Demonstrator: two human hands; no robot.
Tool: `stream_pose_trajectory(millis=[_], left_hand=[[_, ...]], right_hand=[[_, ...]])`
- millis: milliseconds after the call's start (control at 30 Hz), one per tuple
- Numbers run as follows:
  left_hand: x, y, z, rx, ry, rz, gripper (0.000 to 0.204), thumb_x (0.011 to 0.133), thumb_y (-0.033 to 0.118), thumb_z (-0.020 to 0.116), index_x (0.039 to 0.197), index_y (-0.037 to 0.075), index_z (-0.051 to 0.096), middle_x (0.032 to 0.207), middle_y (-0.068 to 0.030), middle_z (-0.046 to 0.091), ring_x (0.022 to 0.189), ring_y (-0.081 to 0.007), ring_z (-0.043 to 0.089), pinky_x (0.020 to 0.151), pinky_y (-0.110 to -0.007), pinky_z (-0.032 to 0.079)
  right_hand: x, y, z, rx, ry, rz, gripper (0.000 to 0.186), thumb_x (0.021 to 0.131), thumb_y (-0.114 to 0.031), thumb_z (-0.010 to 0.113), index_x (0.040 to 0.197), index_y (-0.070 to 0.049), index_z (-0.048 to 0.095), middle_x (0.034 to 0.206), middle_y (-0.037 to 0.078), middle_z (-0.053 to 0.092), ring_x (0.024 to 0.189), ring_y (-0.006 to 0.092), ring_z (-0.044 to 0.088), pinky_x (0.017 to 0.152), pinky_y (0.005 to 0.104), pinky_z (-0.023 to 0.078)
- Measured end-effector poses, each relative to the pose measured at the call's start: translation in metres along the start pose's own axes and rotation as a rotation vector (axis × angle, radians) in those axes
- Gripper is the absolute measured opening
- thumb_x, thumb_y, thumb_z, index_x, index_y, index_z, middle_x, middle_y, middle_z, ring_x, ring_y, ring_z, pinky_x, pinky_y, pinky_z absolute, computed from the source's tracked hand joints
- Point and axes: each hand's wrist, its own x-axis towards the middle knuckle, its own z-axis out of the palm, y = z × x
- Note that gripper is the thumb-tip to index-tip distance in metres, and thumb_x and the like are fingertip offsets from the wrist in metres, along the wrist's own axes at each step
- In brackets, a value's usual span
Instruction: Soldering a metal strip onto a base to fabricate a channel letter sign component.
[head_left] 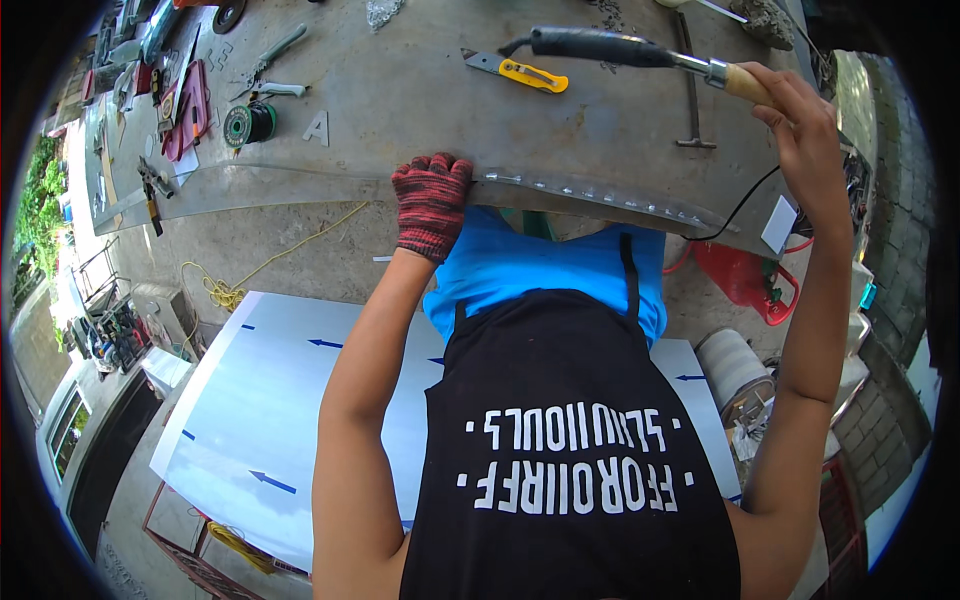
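Observation:
My right hand [800,125] is raised over the right side of the table, bare, its fingers closed round the wooden handle of a soldering iron [600,48]. The iron lies nearly level, its thick black barrel and bent tip pointing left. My left hand [433,205], in a red and black knitted glove, is closed at the table's front edge. Its curled fingers rest on a long thin grey strip [290,185] that runs along this edge. Shiny spots [590,195] dot the strip to the right of the glove. A yellow utility knife [533,76] lies beyond it.
On the grey table [380,110] are a wire spool [249,124], a letter-shaped metal piece [316,128], pliers [153,180], pink-handled scissors [192,110] and a metal T-shaped bar [692,100]. A black cord [740,208] hangs at the right edge. A white panel [265,400] with blue arrows lies behind me.

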Motion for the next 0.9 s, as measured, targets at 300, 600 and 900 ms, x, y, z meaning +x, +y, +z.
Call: stream_pose_trajectory(millis=[300, 600, 900], left_hand=[[0.009, 0.000, -0.005, 0.010, 0.033, -0.001, 0.021, 0.086, 0.021, 0.064, 0.105, 0.024, 0.071, 0.110, -0.0039, 0.070, 0.103, -0.0288, 0.065, 0.087, -0.049, 0.045], [0.014, 0.008, 0.000, 0.027, 0.032, 0.006, 0.020, 0.086, 0.022, 0.064, 0.105, 0.025, 0.070, 0.108, -0.0034, 0.069, 0.105, -0.0287, 0.064, 0.088, -0.049, 0.045], [-0.003, -0.005, 0.004, 0.071, 0.002, -0.011, 0.017, 0.088, 0.026, 0.063, 0.105, 0.024, 0.069, 0.110, -0.0045, 0.067, 0.106, -0.0283, 0.063, 0.089, -0.050, 0.044]], right_hand=[[-0.050, 0.106, 0.039, 0.141, 0.429, 0.706, 0.038, 0.102, -0.021, 0.068, 0.139, -0.013, 0.067, 0.112, 0.006, 0.076, 0.097, 0.0133, 0.069, 0.087, 0.0286, 0.051], [-0.071, 0.202, 0.117, 0.472, 0.729, 0.870, 0.037, 0.096, -0.018, 0.074, 0.129, -0.001, 0.069, 0.100, 0.007, 0.074, 0.086, 0.0157, 0.065, 0.081, 0.0317, 0.051], [-0.050, 0.133, 0.147, 0.396, 0.677, 1.031, 0.037, 0.092, -0.015, 0.074, 0.127, -0.007, 0.071, 0.111, 0.014, 0.076, 0.103, 0.0290, 0.072, 0.090, 0.0397, 0.053]])
